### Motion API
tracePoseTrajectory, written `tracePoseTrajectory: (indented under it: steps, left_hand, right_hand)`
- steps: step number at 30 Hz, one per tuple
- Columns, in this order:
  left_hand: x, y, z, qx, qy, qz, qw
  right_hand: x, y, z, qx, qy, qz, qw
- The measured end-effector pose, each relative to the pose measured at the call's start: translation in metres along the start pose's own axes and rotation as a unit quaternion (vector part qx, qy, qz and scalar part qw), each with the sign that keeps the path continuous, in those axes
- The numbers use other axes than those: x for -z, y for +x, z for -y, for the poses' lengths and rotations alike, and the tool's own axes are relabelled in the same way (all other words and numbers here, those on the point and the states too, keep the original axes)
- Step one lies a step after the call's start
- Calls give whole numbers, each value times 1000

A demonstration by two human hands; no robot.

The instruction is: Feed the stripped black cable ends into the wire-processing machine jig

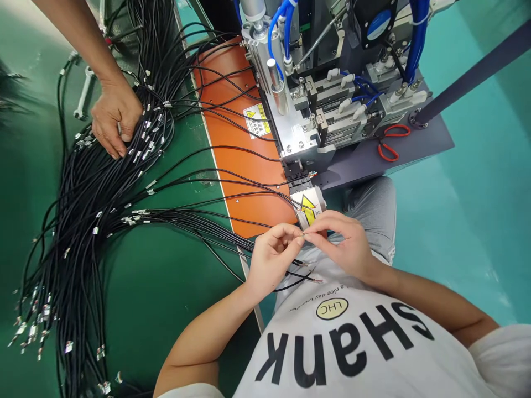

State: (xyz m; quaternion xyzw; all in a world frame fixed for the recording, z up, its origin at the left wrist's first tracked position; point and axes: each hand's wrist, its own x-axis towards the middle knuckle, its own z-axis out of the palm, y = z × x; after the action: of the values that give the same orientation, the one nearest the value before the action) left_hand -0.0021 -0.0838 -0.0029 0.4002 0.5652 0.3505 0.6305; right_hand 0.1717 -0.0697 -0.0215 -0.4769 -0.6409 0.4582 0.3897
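My left hand [271, 257] and my right hand [344, 243] meet just in front of the machine, above my lap. Both pinch the tip of a thin black cable [232, 235] between fingertips. More black cables run under my left hand from the big bundle [99, 210] spread over the green table [157, 287]. A small block with a yellow warning label [309, 209] sits right behind my fingers.
Another person's hand [114, 119] grips cable ends with metal clips at the upper left. An orange plate [236, 143] fronts a metal machine [315, 110] with blue hoses. Red-handled scissors [390, 142] lie on the grey base. Teal floor lies to the right.
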Motion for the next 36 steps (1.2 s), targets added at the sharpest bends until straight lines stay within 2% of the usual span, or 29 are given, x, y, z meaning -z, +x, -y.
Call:
tracePoseTrajectory:
  steps: [3, 7, 9, 12, 16, 19, 22, 25, 30, 33, 36]
  left_hand:
    - [1, 0, 0, -3, 6, 3, 1000]
    - [2, -3, 3, -25, 20, 16, 999]
    - [3, -6, 5, -54, 46, 20, 997]
    - [3, -8, 8, -131, 119, -6, 984]
    - [6, -8, 8, -229, 186, -19, 955]
    - [10, -6, 7, -244, 162, -7, 956]
    - [13, -3, 8, -236, 130, 19, 963]
    - [16, -1, 8, -250, 140, 42, 957]
    - [16, -1, 7, -327, 206, 58, 920]
    - [16, -2, 7, -317, 230, 85, 916]
    - [17, -4, 11, -292, 278, 117, 907]
  right_hand:
    - [-1, -1, -3, 60, -100, -9, 993]
    - [3, -1, -5, 145, -206, -8, 968]
    - [7, -1, -4, 169, -241, -3, 956]
    - [12, -2, -1, 181, -256, -9, 949]
    - [15, -1, 5, 130, -197, 6, 972]
    - [13, 2, 7, 69, -106, 41, 991]
    - [11, 4, 7, 35, -47, 55, 997]
    - [12, 3, 8, 18, -43, 57, 997]
    - [15, -8, 7, 7, -60, 54, 997]
    - [17, -14, 4, -17, -49, 54, 997]
    - [25, -16, 0, -33, -48, 83, 995]
